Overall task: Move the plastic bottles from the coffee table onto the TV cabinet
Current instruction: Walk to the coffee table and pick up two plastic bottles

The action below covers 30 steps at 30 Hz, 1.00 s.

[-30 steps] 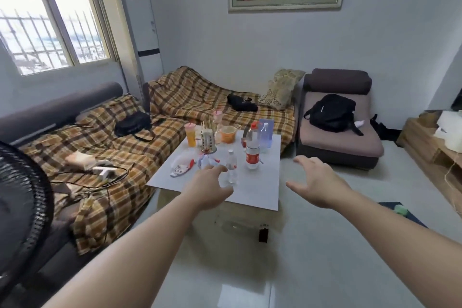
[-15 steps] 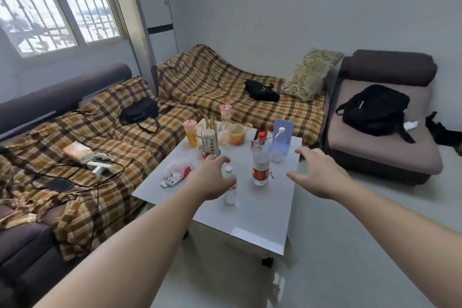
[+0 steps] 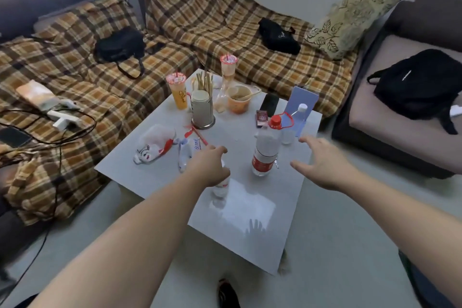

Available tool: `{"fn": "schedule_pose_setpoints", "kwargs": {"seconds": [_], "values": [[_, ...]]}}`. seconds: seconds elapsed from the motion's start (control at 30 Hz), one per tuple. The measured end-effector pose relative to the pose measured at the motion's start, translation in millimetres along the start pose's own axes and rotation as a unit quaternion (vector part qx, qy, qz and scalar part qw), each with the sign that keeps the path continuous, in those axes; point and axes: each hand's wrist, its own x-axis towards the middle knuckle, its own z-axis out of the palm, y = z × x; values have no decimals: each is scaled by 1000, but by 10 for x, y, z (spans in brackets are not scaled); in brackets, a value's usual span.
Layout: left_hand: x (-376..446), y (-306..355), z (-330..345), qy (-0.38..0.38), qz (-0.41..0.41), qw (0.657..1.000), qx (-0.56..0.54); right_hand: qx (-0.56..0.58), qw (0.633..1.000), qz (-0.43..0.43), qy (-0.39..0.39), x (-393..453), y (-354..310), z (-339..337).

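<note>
Now both hands (image 3: 208,167) (image 3: 325,162) flank red-capped bottle (image 3: 266,150), table edge (image 3: 225,245) near.

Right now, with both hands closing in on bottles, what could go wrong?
The left hand covers the small bottle near the table's front, so a loose grip might tip it. The open right hand reaches toward the tall red-capped bottle; its sweep could knock the small cup close behind.
</note>
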Motion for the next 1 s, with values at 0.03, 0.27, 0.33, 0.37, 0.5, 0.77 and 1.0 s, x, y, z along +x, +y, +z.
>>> {"fn": "schedule_pose_setpoints", "kwargs": {"seconds": [0.03,0.27,0.33,0.37,0.5,0.77,1.0], "values": [[101,-24,48,-15,-4,1000,12,3,1000,3,-9,107,51,22],[634,-80,325,-66,-30,991,108,11,998,-2,-54,820,321,268],[742,-92,415,-80,-31,988,132,10,998,-7,-64,985,376,344],[794,-95,458,-88,-32,986,136,8,997,-11,-70,1063,405,368],[963,-77,608,-92,-32,980,173,4,995,-24,-93,1326,583,425],[1096,277,733,-84,-3,967,240,-30,992,-39,-116,1913,1087,187],[1205,982,894,-106,59,964,235,-45,992,-50,-110,2492,1334,-21]]}}
